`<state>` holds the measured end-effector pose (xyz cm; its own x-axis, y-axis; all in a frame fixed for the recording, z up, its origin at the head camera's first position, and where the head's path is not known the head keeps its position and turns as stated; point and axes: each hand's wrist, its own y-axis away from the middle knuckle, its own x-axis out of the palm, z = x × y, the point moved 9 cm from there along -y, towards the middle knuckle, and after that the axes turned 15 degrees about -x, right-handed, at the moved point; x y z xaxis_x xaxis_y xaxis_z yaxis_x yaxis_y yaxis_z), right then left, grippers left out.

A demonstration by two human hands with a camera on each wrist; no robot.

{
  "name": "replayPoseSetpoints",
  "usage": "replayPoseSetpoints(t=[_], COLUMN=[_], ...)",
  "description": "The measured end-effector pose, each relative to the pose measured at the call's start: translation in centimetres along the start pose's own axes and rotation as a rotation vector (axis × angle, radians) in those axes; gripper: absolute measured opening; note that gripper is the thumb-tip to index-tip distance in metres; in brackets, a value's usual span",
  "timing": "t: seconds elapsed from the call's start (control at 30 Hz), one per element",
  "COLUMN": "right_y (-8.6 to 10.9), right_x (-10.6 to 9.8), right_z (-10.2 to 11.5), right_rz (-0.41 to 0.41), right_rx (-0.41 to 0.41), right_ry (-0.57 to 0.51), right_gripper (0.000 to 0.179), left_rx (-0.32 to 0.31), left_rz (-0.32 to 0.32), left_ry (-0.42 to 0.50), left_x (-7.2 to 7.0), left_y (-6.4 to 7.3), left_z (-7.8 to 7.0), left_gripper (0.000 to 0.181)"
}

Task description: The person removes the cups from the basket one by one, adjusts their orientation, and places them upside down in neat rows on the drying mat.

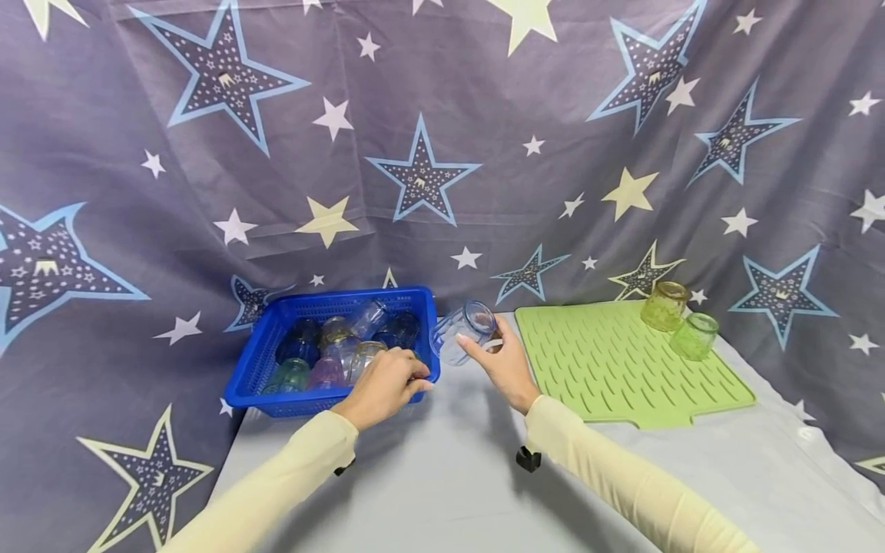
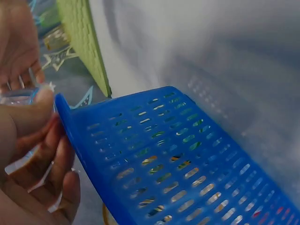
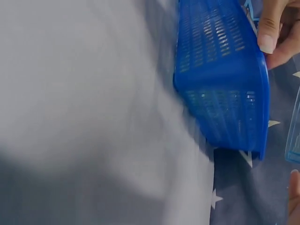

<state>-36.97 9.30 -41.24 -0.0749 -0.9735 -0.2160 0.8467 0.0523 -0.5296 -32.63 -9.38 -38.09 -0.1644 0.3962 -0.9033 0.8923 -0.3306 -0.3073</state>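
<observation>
My right hand [image 1: 505, 365] holds a clear, faintly blue drinking glass [image 1: 459, 334] tilted on its side, above the table just right of the blue basket [image 1: 242, 376]. The thumb lies along the glass's near side, with the fingers behind it. My left hand [image 1: 390, 384] is over the basket's front right corner, palm down and fingers loosely curled, with nothing seen in them. In the left wrist view its fingers [image 2: 61, 187] hang beside the basket rim. Several glasses lie in the basket, among them a green one [image 1: 293, 375] and a pink one [image 1: 326, 373]; the left hand hides some.
A light green ridged drying mat [image 1: 608, 361] lies on the white-covered table [image 1: 442, 491] to the right. At its far right corner stand a yellow glass [image 1: 665, 306] and a green glass [image 1: 694, 336]. A grey star-patterned curtain [image 1: 429, 253] hangs behind.
</observation>
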Motion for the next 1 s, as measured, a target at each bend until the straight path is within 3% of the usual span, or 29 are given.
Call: replayPoseSetpoints(t=[0.13,0.63,0.83,1.0], right_y=[0.1,0.0,0.5,0.9], right_x=[-0.8,-6.2,-8.2,-10.1], right_z=[-0.7,-3.7,-4.9,-5.6], right_rz=[-0.003,-0.001,-0.007,-0.008], right_rx=[0.010,0.053,0.109,0.129], right_ry=[0.035,0.182,0.240,0.282], right_gripper=[0.058,0.069,0.076,0.077], left_rx=[0.011,0.022,0.006,0.028], left_rz=[-0.023,-0.073,-0.050,-0.051], left_ry=[-0.063,-0.055,-0.044,-0.057], left_x=[0.4,0.0,0.1,0.3], left_y=[0.0,-0.3,-0.3,-0.3], left_z=[-0.2,-0.4,-0.1,-0.3], left_gripper=[0.019,0.020,0.021,0.023])
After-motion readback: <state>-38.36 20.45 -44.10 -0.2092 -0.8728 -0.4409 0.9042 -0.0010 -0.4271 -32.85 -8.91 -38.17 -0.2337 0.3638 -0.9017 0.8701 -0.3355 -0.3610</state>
